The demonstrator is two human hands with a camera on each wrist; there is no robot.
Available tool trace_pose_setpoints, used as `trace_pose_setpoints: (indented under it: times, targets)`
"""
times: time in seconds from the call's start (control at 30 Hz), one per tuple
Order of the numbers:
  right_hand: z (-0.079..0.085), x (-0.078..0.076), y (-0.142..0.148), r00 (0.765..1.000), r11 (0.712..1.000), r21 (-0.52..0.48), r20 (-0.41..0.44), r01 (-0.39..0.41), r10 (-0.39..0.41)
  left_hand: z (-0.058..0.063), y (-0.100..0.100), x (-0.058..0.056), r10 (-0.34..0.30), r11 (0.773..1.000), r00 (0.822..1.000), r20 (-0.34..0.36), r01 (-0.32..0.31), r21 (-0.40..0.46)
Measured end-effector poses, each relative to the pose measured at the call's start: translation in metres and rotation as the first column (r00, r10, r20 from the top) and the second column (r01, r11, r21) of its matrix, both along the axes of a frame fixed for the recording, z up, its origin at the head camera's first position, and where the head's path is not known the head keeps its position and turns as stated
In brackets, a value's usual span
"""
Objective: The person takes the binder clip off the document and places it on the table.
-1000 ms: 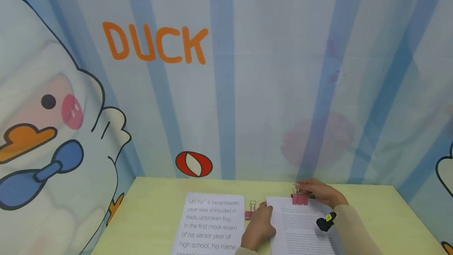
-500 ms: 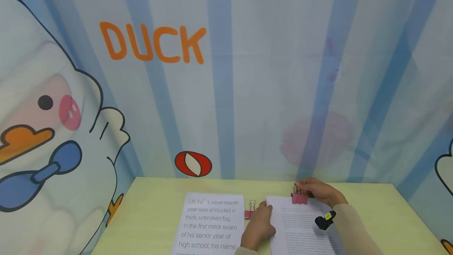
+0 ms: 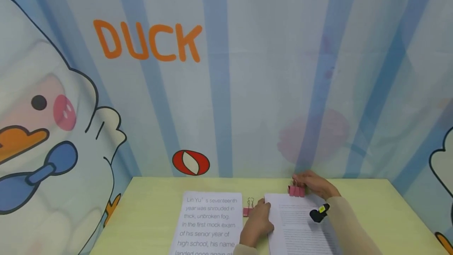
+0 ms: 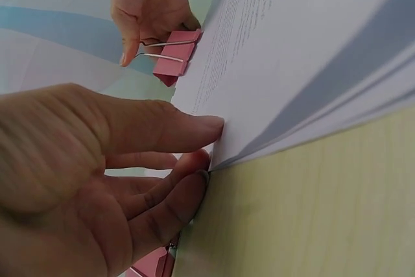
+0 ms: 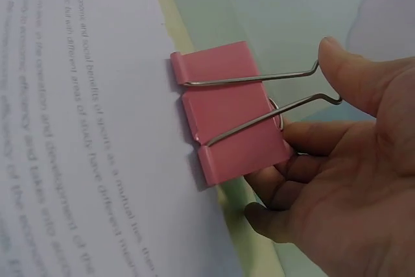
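Note:
A stack of printed paper [image 3: 304, 227] lies on the right part of the table. My left hand [image 3: 258, 223] pinches its far left corner, thumb on top and fingers underneath, with the sheets fanning slightly apart in the left wrist view [image 4: 311, 76]. At the far edge of the stack my right hand [image 3: 317, 184] holds a pink binder clip [image 5: 230, 115]. The right thumb [image 5: 337, 63] presses the ends of the wire handle, and the other fingers curl behind the clip. The clip's lips overlap the paper's edge in the right wrist view.
A second pink binder clip [image 3: 247, 211] lies between the stack and a large-print sheet [image 3: 209, 223] on the left. Behind the pale yellow table [image 3: 155, 196] hangs a duck-patterned curtain [image 3: 255, 89].
The right hand and its binder clip have shifted slightly away from me, so the clip overlaps less of the paper. The left hand keeps its hold on the corner. The head view has turned slightly.

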State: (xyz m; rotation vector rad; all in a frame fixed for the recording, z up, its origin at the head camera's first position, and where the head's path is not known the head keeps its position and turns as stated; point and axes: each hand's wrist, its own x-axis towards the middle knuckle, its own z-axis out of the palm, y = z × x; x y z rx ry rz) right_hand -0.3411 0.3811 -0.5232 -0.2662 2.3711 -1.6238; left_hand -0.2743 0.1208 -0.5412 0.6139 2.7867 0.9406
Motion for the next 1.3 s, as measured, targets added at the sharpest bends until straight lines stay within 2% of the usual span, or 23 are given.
trace_pose_setpoints:
  times: [0.27, 0.53, 0.9, 1.13, 1.3]
  targets:
    - [0.007, -0.008, -0.007, 0.999, 0.998, 0.051, 0.037, 0.036, -0.038, -0.001, -0.001, -0.001, -0.028, 1.000, 0.998, -0.051, 0.028, -0.004]
    - [0.013, -0.009, -0.005, 1.000, 0.999, 0.038, 0.013, 0.006, -0.007, 0.003, 0.001, 0.000, -0.035, 0.999, 0.997, -0.065, 0.034, -0.018]
    - [0.027, 0.006, -0.011, 0.999, 1.000, 0.014, 0.049, 0.014, -0.015, -0.002, -0.007, 0.000, -0.038, 0.999, 0.996, -0.078, 0.039, 0.015]
    - [0.036, 0.021, -0.010, 0.999, 0.999, 0.024, 0.037, 0.023, -0.024, -0.003, -0.015, -0.004, -0.018, 0.999, 0.999, -0.049, 0.020, 0.027]
    - [0.045, 0.028, -0.004, 1.000, 0.999, 0.035, 0.005, -0.001, 0.000, -0.002, -0.021, -0.005, -0.015, 0.998, 0.997, -0.077, 0.019, 0.053]
